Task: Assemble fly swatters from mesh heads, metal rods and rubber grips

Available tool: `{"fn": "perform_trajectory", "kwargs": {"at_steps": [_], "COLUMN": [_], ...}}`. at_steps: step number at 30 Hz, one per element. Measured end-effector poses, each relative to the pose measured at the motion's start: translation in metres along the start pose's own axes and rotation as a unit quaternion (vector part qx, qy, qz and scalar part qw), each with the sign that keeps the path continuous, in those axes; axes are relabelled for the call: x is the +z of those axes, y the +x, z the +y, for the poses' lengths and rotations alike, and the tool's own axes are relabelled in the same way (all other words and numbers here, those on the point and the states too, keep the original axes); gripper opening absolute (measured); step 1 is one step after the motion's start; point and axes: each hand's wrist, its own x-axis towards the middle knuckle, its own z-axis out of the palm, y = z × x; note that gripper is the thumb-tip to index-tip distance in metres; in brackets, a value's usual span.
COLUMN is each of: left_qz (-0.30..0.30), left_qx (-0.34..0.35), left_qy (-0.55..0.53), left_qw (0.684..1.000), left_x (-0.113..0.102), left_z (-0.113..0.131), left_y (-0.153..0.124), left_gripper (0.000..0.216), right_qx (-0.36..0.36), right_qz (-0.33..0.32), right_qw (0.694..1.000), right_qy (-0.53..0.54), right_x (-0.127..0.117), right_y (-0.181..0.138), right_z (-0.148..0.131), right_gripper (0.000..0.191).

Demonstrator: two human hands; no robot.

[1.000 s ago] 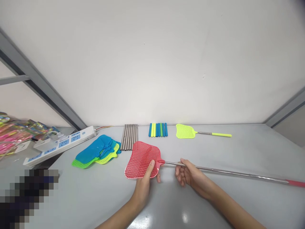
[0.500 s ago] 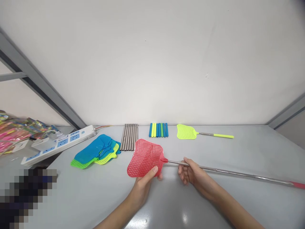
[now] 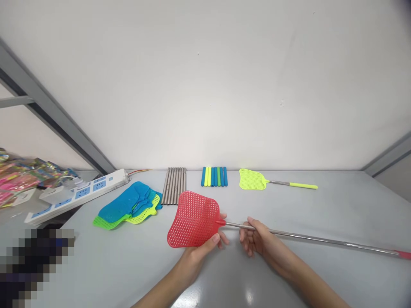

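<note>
A red fly swatter (image 3: 194, 220) with a perforated head lies across both hands, its long metal rod stretching right to a red handle (image 3: 405, 255) at the picture's edge. My left hand (image 3: 201, 254) holds the head loosely by its lower right side; the thumb is at the edge in front and the fingers are partly hidden behind. Around the rod, a little right of the neck, my right hand (image 3: 258, 237) is closed, thumb on top and fingers curled below. A yellow-green fly swatter (image 3: 252, 179) with a short rod and matching handle rests near the wall.
Blue, green and yellow swatter heads (image 3: 123, 203) are piled at left. Several metal rods (image 3: 173, 186) and coloured handle tubes (image 3: 214, 176) lie in rows at the back. A white power strip (image 3: 91, 190) and plastic-wrapped goods (image 3: 22, 175) are farther left on the grey table (image 3: 359, 205).
The red head has come slightly lower and flatter to view. My left thumb has slid from its face to the lower edge, and more fingers show behind the neck. My right hand keeps the rod.
</note>
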Motion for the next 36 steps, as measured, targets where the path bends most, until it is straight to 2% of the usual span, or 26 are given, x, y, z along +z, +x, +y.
{"fn": "perform_trajectory", "kwargs": {"at_steps": [9,20,28,36], "left_qz": [0.004,0.011,0.059,0.069], "left_qx": [-0.010,-0.010,-0.006,0.003], "left_qy": [-0.046,-0.030,0.009,0.035], "left_qw": [0.999,0.999,0.998,0.997], "left_x": [-0.0015,0.0000,-0.0018,-0.0016], "left_z": [-0.0044,-0.0058,-0.0056,-0.0063], "left_y": [0.0021,0.0025,0.0028,0.0017], "left_gripper": [0.038,0.042,0.021,0.019], "right_qx": [0.002,0.012,0.028,0.028], "right_qz": [0.007,0.009,0.017,0.010], "right_qw": [1.000,1.000,0.999,1.000], "right_qy": [-0.009,0.001,0.003,0.007], "right_x": [-0.0011,-0.0006,0.0004,-0.0010], "right_y": [0.0020,0.0022,0.0019,0.0026], "right_z": [0.0020,0.0013,-0.0021,0.0004], "right_gripper": [0.047,0.046,0.045,0.045]}}
